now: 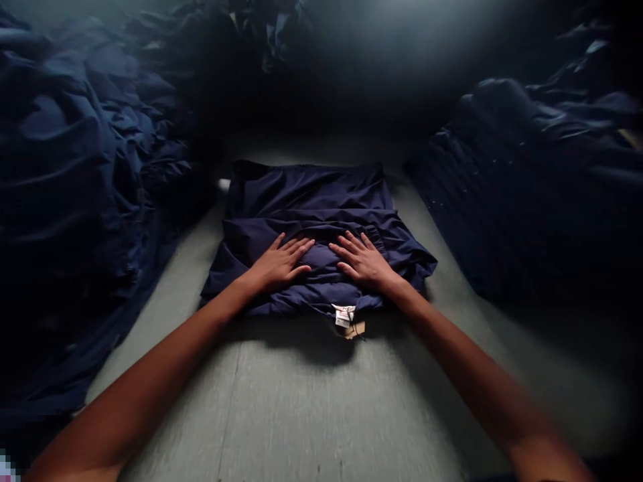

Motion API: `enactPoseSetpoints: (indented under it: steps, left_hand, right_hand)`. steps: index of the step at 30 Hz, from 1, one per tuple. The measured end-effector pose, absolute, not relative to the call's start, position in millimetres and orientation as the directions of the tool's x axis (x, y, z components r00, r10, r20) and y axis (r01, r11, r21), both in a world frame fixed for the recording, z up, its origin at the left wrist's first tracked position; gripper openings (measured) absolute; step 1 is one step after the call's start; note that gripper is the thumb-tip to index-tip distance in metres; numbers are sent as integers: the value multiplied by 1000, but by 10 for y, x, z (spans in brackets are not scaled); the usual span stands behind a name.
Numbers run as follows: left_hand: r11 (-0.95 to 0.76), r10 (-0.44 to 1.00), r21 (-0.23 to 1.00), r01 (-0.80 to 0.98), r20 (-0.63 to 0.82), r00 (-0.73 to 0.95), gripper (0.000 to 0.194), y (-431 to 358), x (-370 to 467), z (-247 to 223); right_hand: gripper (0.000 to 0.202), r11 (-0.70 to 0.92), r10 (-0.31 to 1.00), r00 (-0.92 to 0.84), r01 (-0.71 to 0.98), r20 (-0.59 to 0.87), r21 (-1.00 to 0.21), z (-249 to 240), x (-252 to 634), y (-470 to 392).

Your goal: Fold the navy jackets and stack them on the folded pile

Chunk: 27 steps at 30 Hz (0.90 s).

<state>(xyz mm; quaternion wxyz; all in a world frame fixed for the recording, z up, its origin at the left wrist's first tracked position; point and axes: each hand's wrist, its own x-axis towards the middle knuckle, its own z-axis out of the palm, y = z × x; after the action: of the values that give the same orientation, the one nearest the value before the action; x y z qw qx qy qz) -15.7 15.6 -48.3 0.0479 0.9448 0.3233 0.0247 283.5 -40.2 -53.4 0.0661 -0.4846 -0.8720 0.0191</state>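
A navy blue garment (311,191) lies folded in layers in the middle of the work surface. My left hand (281,263) rests flat on its near half, fingers stretched out and pointing inward. Opposite it, my right hand (364,260) presses on the same cloth, also flat with fingers spread. A gathered, elastic-looking band (374,237) shows just beyond my right fingers. From the near edge hang a white label (344,315) and a tan tag (354,330) on a dark string. The garment's underside is hidden.
Tall heaps of dark blue cloth stand on both sides, a left pile (75,147) and a right pile (527,181). The grey-green table (296,408) runs between them toward me. More dark cloth (274,30) is dimly visible at the back.
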Motion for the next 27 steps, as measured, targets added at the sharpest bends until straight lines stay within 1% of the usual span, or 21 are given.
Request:
enactPoseSetpoints:
  steps: [7,10,12,14,15,17,19,20,23,25,27]
  left_hand:
    - [-787,607,170,593,41,794,68,155,-181,-486]
    - [-785,607,193,589,48,793,65,171,-189,-495]
    - [-788,603,199,583,56,796,64,166,-177,-455]
    - [-796,596,193,573,92,797,62,120,-131,-349]
    - [-803,591,186,566,130,796,57,74,-92,-270]
    - [-820,573,172,546,216,791,41,-74,17,-77]
    - [-849,528,178,497,237,816,28,-277,154,126]
    - [-866,495,191,462,208,844,26,-384,226,218]
    - [-894,392,251,372,30,920,21,-648,415,412]
    - [-883,370,279,377,-80,925,20,-741,504,460]
    - [-864,392,280,418,-147,908,24,-768,563,451]
  right_hand:
    - [57,540,841,-526,833,126,-121,-550,2857,-400]
    - [56,545,836,-522,826,168,-146,-541,2849,-416]
    - [54,536,836,-493,828,239,-166,-506,2845,-446]
    - [48,507,834,-426,842,352,-182,-431,2847,-499]
    - [44,487,828,-381,852,411,-191,-380,2850,-536]
    - [36,453,809,-296,864,508,-218,-259,2852,-640]
    - [33,443,788,-228,855,571,-270,-145,2837,-793]
    - [32,450,777,-202,841,596,-301,-102,2820,-888]
    - [29,494,748,-161,783,644,-378,-66,2751,-1227]
    - [25,520,736,-175,764,654,-381,-124,2716,-1455]
    - [21,524,731,-184,769,657,-367,-226,2713,-1634]
